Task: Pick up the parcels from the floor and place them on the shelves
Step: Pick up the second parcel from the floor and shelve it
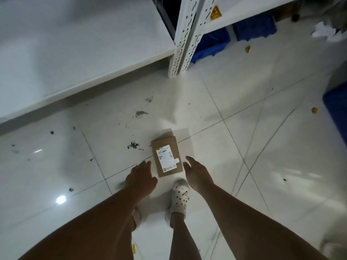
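Observation:
A small brown cardboard parcel (167, 156) with a white shipping label lies flat on the white tiled floor, just ahead of my feet. My left hand (141, 177) hovers at its left side, fingers apart, holding nothing. On the parcel's right, my right hand (195, 173) is also open and empty. Both hands flank the parcel without gripping it. A white shelf board (65, 44) fills the upper left, low above the floor.
A white perforated shelf post (185, 40) stands behind the parcel. Blue plastic crates (212, 44) sit under the right shelf, and another blue bin (336, 109) is at the right edge. Dark scraps and yellow bits litter the tiles. My white clog (179, 196) is beside the parcel.

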